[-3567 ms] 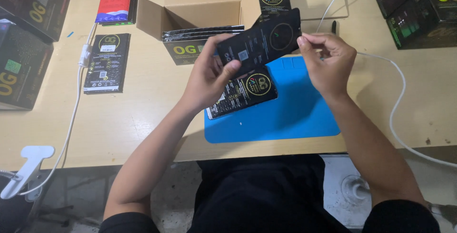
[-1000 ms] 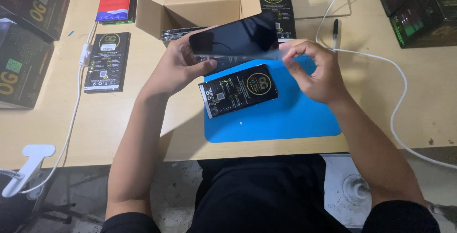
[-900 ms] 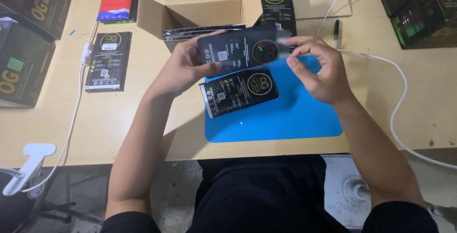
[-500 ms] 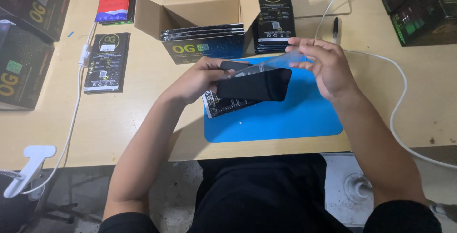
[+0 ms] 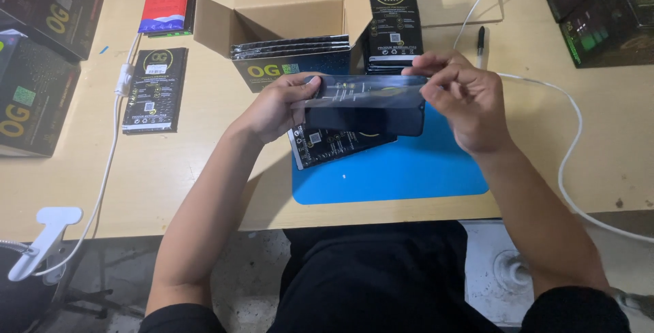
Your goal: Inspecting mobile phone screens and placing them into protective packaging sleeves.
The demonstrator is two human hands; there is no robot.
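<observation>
Dark glass panel (image 5: 364, 112) held level over blue mat (image 5: 409, 173), clear film (image 5: 361, 88) lifted off upper face.
Left hand (image 5: 276, 105) pinching panel's left end; right hand (image 5: 463, 105) pinching film at right edge, fingers curled. Judged mid-peel: film partly raised, not yet free. Black flat packet (image 5: 334, 144) beneath on mat, mostly hidden. Open cardboard box (image 5: 283, 23) behind. Film's attached extent hard to make out; panel underside not visible.
</observation>
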